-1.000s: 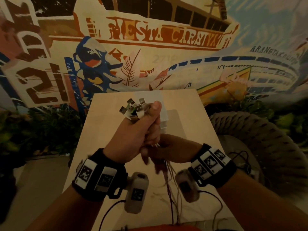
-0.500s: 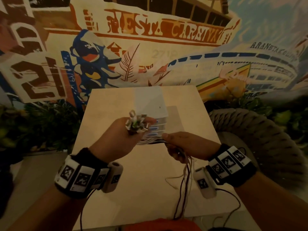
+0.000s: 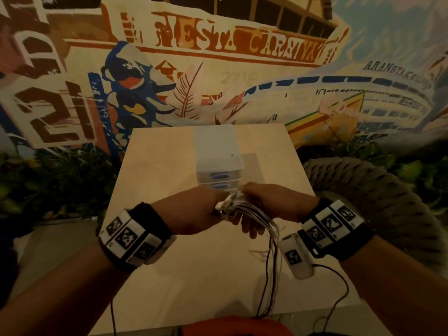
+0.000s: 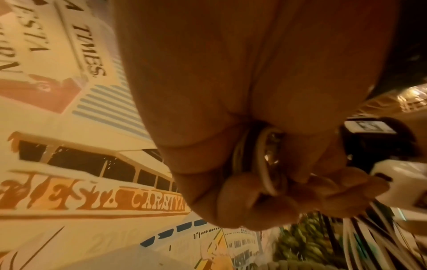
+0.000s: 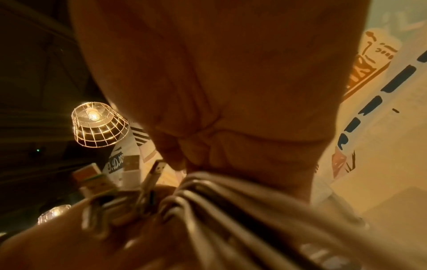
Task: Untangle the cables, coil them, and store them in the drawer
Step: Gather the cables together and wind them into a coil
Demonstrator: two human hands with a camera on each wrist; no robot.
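A bundle of several thin white and dark cables [image 3: 257,218] runs between my two hands above the table. My left hand [image 3: 194,212] grips the end with the metal USB plugs [image 3: 224,206], its fingers curled round the cords [image 4: 263,164]. Right beside it, my right hand [image 3: 274,204] grips the same bundle [image 5: 219,206], and the plugs [image 5: 154,175] stick out past it. The loose strands hang down over the table's front edge [image 3: 264,299]. A small white drawer unit [image 3: 218,156] with blue oval handles stands just behind the hands, its drawers closed.
The light wooden table [image 3: 169,166] is small and stands against a painted mural wall [image 3: 218,69]. A thick woven rope chair [image 3: 363,190] is close on the right. Dark plants [image 3: 60,180] fill the left side. A wire-cage lamp [image 5: 97,126] hangs overhead.
My left hand has come down from holding the plugs upright to table height. The right hand slid up the bundle until it met the left hand in front of the drawers.
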